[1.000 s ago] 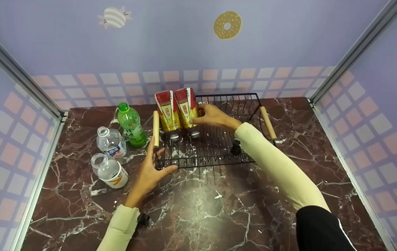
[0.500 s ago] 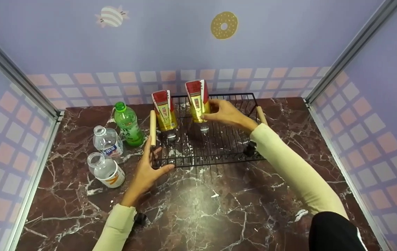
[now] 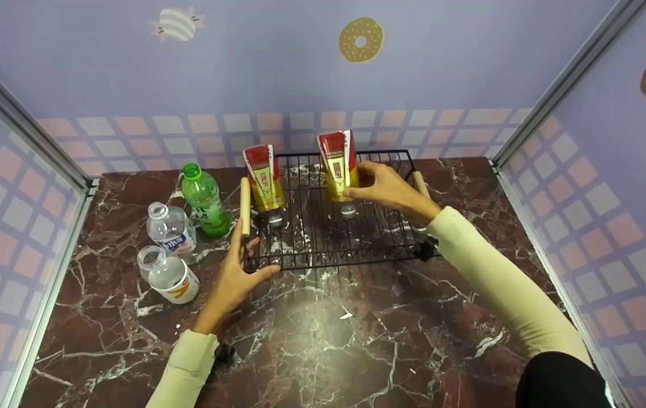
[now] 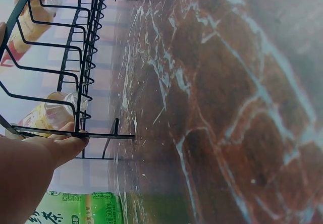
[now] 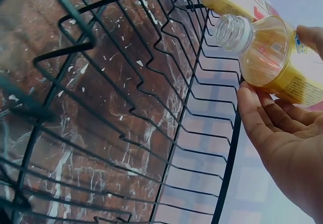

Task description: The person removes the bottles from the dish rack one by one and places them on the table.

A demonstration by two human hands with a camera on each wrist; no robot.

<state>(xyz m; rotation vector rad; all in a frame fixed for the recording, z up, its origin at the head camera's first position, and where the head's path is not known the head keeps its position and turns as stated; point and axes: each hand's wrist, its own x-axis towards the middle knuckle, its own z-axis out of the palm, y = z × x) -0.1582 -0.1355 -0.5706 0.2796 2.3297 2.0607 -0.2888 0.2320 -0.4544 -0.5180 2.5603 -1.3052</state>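
A black wire dish rack [image 3: 311, 266] with wooden handles stands against the back wall. My right hand [image 3: 385, 187] holds a plastic bottle [image 3: 339, 170] with a red and yellow label upside down over the middle of the rack. The right wrist view shows its clear capless neck [image 5: 234, 34], thumb on one side and fingers on the other. A matching bottle [image 3: 264, 178] stands neck down at the rack's left end, beside the left handle [image 3: 245, 207]. My left hand [image 3: 234, 283] grips the rack's front left corner, thumb along the front wire and fingers at the side.
Left of the rack stand a green bottle [image 3: 205, 201], a clear bottle [image 3: 171, 229] with a blue label and a clear bottle [image 3: 168, 275] with a white and orange label. Patterned walls enclose the dark red marbled table [image 3: 323, 340]. White bits [image 3: 346, 313] lie on it.
My right hand has lifted its bottle away from the matching one and carried it right toward the rack's middle. My left hand has kept its grip on the rack corner.
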